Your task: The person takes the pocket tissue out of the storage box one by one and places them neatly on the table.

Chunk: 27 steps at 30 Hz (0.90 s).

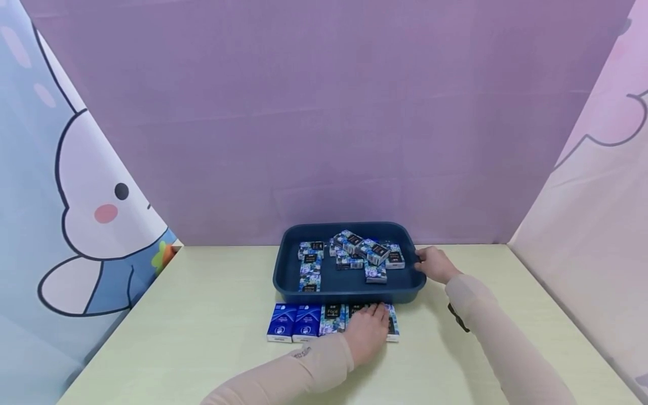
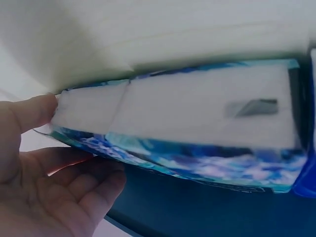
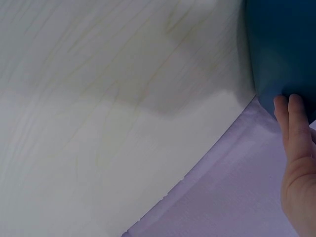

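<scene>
My left hand [image 1: 365,333] lies over the right end of a row of tissue packs on the table. In the left wrist view, the thumb presses the end of a floral tissue pack [image 2: 197,113] and the other fingers reach over its printed face. Two dark blue tissue packs [image 1: 281,322] form the row's left end. Just behind the row stands a dark blue tray [image 1: 349,297]. My right hand [image 1: 436,264] grips the tray's right rim, with two fingers against the outer wall in the right wrist view; its thumb is hidden there.
Several floral tissue packs [image 1: 310,264] lie in the tray, with a loose pile [image 1: 373,251] of them towards its right. A purple cloth [image 1: 324,124] hangs behind the pale table [image 1: 202,332], and cartoon-printed cloths [image 1: 101,169] flank both sides.
</scene>
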Available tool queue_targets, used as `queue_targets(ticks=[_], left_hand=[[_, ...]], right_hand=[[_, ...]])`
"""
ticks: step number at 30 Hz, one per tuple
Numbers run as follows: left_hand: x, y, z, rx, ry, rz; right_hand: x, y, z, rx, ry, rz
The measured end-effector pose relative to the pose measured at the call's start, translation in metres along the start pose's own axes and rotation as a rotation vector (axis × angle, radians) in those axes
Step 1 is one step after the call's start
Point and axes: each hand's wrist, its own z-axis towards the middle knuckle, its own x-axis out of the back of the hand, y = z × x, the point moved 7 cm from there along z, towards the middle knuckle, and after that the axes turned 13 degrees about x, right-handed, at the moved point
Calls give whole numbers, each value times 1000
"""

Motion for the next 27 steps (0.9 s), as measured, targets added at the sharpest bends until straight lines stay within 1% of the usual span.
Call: queue_targets(ticks=[4, 7, 10, 13, 15, 16, 18, 20, 22, 24, 25, 26, 27], left_hand=[[2, -1, 1, -5, 72, -24], [3, -3, 2, -10, 95, -69], [4, -5, 2, -22, 95, -106], [6, -9, 1, -37, 66, -144], [11, -15, 0, -47, 13, -192], [14, -20, -1, -46, -23, -232], [25, -35, -4, -30, -85, -330], [42, -61, -5, 6, -97, -429], [61, -93, -5, 51, -53, -511], [77, -127, -3, 82, -6, -555], [80, -143, -1, 90, 12, -557], [81, -157, 0, 100, 11, -548], [79, -168, 2, 103, -4, -541]], right_hand=[[0, 0, 1, 0, -3, -5], [0, 1, 1, 1, -1, -11], [0, 2, 1, 17, 4, -20], [0, 2, 1, 29, 9, -24], [0, 2, 1, 35, 13, -30], [-1, 2, 1, 30, 13, -28], [-3, 2, 1, 19, 6, -13], [-5, 2, 1, 11, -6, -1], [-5, 2, 2, 6, -7, 7], [-5, 2, 2, 8, -4, 4], [-4, 2, 1, 9, -1, 1], [-3, 2, 1, 4, 0, 5], [-3, 2, 1, 0, 4, 7]])
